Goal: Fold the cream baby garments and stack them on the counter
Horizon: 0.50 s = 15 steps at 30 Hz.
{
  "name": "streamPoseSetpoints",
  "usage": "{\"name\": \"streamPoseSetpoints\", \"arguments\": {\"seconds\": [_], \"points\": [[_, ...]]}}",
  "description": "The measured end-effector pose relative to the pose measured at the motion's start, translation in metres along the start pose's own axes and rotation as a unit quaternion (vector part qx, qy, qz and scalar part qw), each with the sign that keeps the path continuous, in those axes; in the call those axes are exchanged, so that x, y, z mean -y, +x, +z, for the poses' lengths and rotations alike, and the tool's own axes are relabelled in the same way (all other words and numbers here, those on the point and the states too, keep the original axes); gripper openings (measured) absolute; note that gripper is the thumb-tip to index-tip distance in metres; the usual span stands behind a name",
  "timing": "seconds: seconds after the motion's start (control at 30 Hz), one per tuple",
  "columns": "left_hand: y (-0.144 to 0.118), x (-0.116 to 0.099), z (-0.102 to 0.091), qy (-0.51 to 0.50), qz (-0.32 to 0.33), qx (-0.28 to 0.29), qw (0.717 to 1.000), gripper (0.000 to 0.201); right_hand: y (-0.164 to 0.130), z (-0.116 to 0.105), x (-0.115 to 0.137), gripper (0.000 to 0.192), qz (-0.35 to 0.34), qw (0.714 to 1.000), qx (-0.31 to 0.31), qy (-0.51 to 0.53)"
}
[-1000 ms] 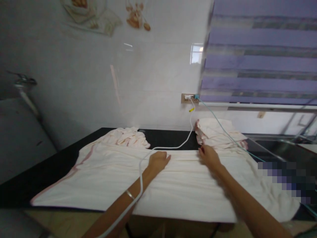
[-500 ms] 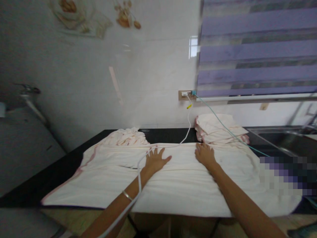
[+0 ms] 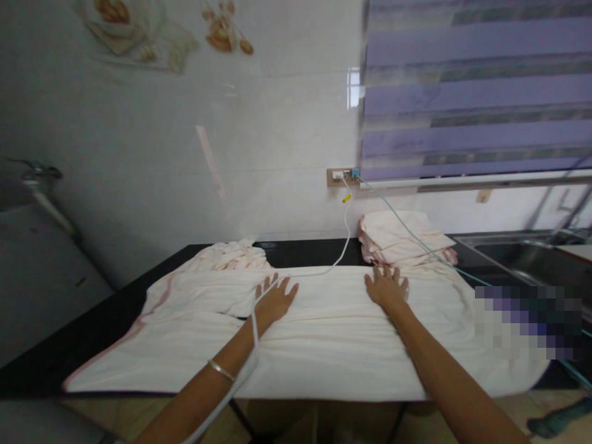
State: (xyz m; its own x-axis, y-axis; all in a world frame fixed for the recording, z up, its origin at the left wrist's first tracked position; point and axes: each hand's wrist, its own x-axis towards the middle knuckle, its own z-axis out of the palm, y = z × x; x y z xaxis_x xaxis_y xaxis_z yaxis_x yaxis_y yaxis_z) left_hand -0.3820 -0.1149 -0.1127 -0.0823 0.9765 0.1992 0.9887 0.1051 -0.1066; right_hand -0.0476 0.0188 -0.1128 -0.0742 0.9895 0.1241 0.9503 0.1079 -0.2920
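Observation:
A large off-white cloth (image 3: 333,357) with a pinkish edge on its left lies spread over the dark counter, with soft wrinkles running across it. My left hand (image 3: 274,301) rests on its far part, fingers spread and pointing away from me. Farther right, my right hand (image 3: 386,287) lies flat near the cloth's far edge, its fingers also apart. Neither hand grasps anything. A white cable (image 3: 254,330) passes over the left hand and along that forearm, above the cloth.
A folded stack of cloths (image 3: 402,234) sits at the back right, a crumpled cloth (image 3: 231,254) at the back left. Two cables run from a wall socket (image 3: 342,177); the green cable (image 3: 409,229) crosses toward the right. A metal sink (image 3: 539,262) is at the far right.
My left hand has slid left across the cloth, so the two hands are farther apart. My right hand stays near the far edge. The whole view has shifted slightly.

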Motion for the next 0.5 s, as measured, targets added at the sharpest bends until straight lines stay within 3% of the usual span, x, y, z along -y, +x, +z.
{"name": "streamPoseSetpoints", "arguments": {"seconds": [0.23,0.37,0.5], "points": [[0.004,0.042,0.006,-0.020,-0.048,-0.046,0.998,0.056,-0.001,0.002,-0.002,0.070,0.001,1.000,-0.030,-0.001],[0.008,0.072,-0.002,-0.026,0.014,-0.058,0.998,0.051,-0.003,0.008,0.001,0.069,0.000,0.998,-0.057,-0.013],[0.018,0.123,-0.023,-0.047,0.046,-0.089,0.994,0.050,-0.004,-0.004,-0.004,0.065,-0.038,0.991,-0.114,-0.059]]}}
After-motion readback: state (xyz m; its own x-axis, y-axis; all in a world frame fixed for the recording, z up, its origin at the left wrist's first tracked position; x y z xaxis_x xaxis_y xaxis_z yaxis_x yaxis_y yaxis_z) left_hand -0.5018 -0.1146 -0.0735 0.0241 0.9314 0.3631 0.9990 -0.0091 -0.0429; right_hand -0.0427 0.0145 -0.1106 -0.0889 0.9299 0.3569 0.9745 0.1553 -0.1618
